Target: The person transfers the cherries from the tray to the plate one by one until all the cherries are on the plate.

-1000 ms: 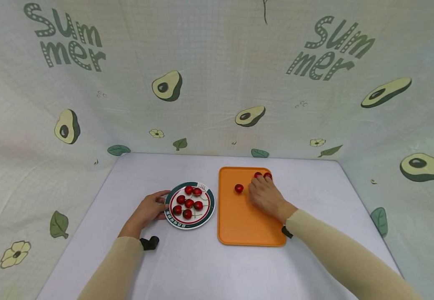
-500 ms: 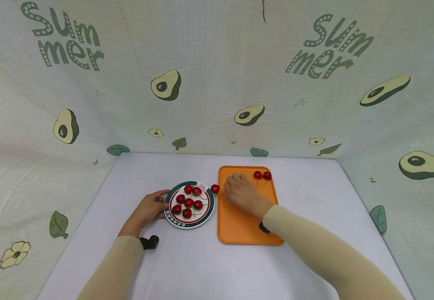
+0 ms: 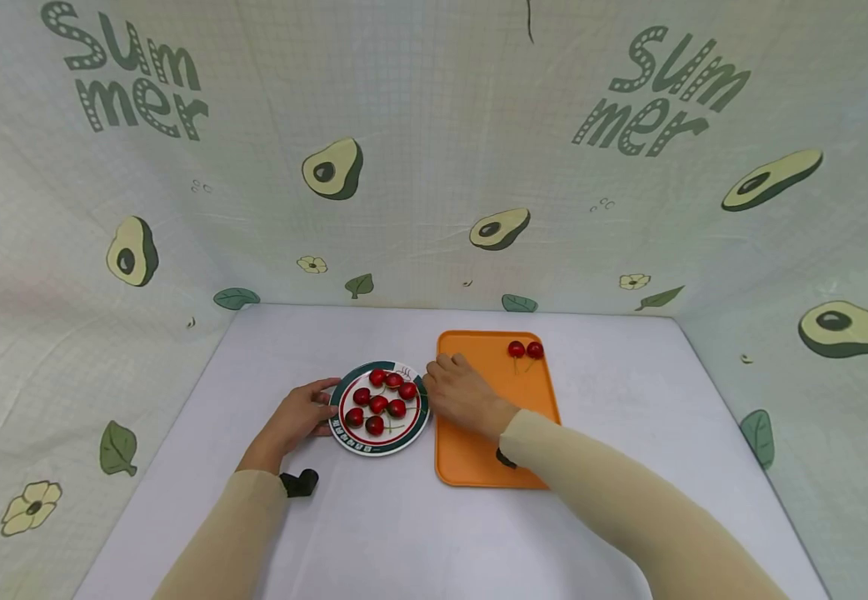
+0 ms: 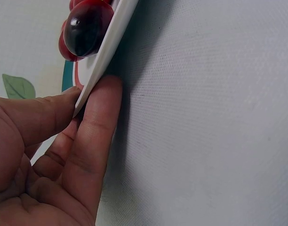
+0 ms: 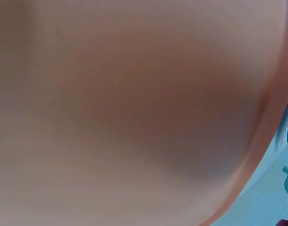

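Observation:
My left hand [image 3: 301, 417] holds the left rim of a round plate [image 3: 340, 387] with a green border. In the left wrist view the thumb [image 4: 45, 113] lies on top of the rim and a finger [image 4: 94, 136] beneath it; that side of the plate [image 4: 106, 49] is lifted off the table. Several red cherries [image 3: 378, 405] with stems lie on the plate. My right hand [image 3: 464, 396] is at the plate's right edge and pinches the stem of a cherry [image 3: 407, 390] at the plate's right side. Its fingertips are mostly hidden.
An orange tray [image 3: 471, 467] lies right of the plate, under the right forearm. Two cherries [image 3: 526, 350] sit in its far right corner. A white-covered table [image 3: 374, 533] carries everything; a printed curtain [image 3: 419, 125] hangs behind. The right wrist view is mostly blurred tray.
My right hand has moved left from the tray's far right to the plate, carrying one cherry by its stem from the tray to the plate's right side. The left hand has stayed put.

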Demonstrator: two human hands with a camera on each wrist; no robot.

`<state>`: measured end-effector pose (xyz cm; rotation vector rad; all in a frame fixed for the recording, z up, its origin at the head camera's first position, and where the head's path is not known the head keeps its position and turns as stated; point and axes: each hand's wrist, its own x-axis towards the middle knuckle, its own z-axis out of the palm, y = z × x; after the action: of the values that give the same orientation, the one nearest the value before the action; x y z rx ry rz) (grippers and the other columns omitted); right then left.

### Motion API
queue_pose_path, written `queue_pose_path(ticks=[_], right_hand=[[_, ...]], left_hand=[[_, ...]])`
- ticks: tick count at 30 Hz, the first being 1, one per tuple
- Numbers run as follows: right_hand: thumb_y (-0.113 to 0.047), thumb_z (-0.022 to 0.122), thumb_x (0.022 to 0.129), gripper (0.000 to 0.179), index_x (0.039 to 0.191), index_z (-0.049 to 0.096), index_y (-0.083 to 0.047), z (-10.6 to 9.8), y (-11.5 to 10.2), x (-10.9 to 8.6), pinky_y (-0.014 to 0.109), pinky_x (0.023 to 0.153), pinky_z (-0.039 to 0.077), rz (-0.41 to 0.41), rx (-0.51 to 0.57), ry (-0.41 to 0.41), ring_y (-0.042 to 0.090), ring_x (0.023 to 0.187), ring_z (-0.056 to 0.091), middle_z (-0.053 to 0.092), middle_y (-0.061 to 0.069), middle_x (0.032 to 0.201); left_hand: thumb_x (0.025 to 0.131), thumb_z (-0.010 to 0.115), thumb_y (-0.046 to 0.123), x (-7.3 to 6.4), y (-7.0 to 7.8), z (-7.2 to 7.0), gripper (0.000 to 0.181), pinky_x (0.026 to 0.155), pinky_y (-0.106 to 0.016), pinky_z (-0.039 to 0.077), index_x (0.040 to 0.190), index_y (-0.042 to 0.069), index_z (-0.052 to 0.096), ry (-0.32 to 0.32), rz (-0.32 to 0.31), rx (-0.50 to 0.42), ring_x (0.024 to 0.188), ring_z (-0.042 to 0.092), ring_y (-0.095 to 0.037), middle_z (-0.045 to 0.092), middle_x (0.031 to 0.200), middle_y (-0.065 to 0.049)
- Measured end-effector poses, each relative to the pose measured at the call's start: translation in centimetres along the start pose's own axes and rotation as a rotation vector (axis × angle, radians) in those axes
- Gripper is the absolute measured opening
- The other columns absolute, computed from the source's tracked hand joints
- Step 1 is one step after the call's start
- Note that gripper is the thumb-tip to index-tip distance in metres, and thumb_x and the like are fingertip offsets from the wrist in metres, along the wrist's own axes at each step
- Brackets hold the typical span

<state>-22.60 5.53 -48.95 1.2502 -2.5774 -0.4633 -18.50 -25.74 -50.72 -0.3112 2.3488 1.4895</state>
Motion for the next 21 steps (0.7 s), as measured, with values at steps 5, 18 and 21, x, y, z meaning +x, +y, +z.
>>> queue_pose_path(ticks=[5,18,21], right_hand=[[-0.024,0.060,0.106,0.021,0.115,0.070,-0.008,0.0,-0.5,0.7,0.033,0.082,0.042,-0.008,-0.004,0.004,0.023,0.097,0.048,0.061,0.004,0.101],[-0.026,0.059,0.107,0.022,0.118,0.071,-0.010,0.2,-1.6,2.1,0.031,0.080,0.041,0.000,-0.024,-0.011,0.023,0.097,0.049,0.062,0.002,0.103],[-0.026,0.058,0.108,0.023,0.118,0.071,-0.009,0.4,-1.8,2.2,0.031,0.079,0.041,0.006,-0.021,-0.008,0.023,0.097,0.050,0.062,0.003,0.103]], left_hand=[[0.102,0.064,0.003,0.2,-0.2,-0.1,0.060,0.072,-0.030,0.063,0.159,0.015,0.047,-0.002,-0.006,-0.010,0.087,0.064,-0.020,0.050,0.128,-0.019],[0.103,0.063,0.003,0.2,-0.3,-0.1,0.059,0.073,-0.030,0.063,0.159,0.015,0.047,-0.008,-0.006,-0.020,0.088,0.063,-0.020,0.049,0.133,-0.020],[0.103,0.064,0.003,0.2,-0.3,-0.1,0.060,0.073,-0.030,0.064,0.159,0.015,0.047,-0.009,-0.008,-0.026,0.088,0.064,-0.020,0.049,0.132,-0.020]])
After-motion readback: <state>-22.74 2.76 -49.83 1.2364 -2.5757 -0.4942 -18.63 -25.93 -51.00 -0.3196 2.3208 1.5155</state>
